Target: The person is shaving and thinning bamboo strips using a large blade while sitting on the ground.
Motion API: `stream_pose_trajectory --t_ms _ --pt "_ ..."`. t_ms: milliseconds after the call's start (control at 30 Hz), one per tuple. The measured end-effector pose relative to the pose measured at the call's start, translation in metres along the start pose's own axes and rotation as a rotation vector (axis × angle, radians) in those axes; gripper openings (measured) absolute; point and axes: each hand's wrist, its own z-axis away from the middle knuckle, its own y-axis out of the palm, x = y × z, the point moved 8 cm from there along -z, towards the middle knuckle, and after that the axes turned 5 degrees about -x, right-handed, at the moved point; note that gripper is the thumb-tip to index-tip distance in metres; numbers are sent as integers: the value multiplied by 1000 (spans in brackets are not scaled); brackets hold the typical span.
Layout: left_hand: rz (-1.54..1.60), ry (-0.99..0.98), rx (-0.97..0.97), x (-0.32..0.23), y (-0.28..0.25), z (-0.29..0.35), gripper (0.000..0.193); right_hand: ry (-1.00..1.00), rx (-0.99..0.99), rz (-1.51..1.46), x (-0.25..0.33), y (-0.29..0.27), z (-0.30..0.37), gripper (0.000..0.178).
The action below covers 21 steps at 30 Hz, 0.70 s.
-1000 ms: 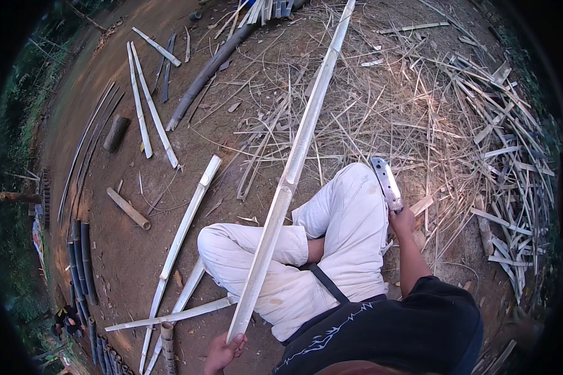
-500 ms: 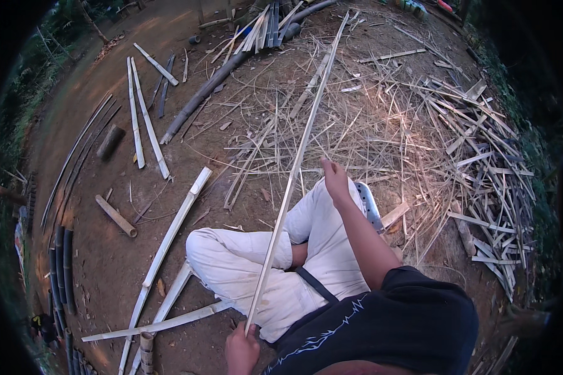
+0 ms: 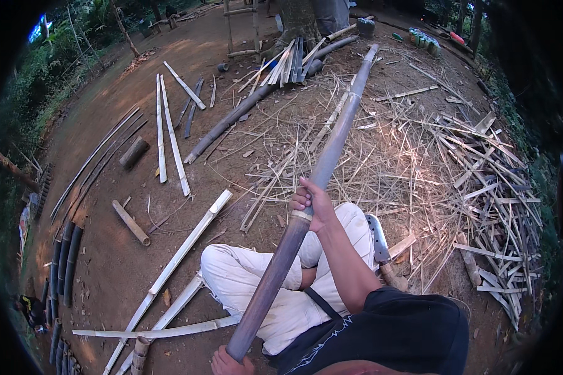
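Observation:
A long split bamboo strip lies diagonally across my lap, its dark outer face up and its thin end pointing away to the far right. Low in the view, my left hand is closed around the strip's near end. My right hand grips it further up, by a pale joint ring, with the fingers curled over its left edge. Beside my right knee rests a broad-bladed knife with holes along its metal blade and a wooden handle.
Pale bamboo strips cross on the ground at my left, near a short bamboo piece. Shavings cover the soil ahead, with a heap of offcuts at right. A bamboo pole lies beyond, near more split strips.
The bamboo strip has turned from its narrow edge to its broad dark face. My right hand has moved left and closed around it. My view has tipped up slightly.

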Motion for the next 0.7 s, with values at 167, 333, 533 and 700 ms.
stream_pose_trajectory --t_ms 167,333,533,700 --pt "84 61 -106 8 31 1 70 -141 181 117 25 72 33 19" --pt "264 135 -184 -53 45 -29 65 -282 373 217 87 165 60 16" --pt "704 320 -16 -165 57 -90 81 -456 656 429 154 288 109 15" --pt "531 468 82 -247 78 -129 97 -628 597 691 147 335 127 15"
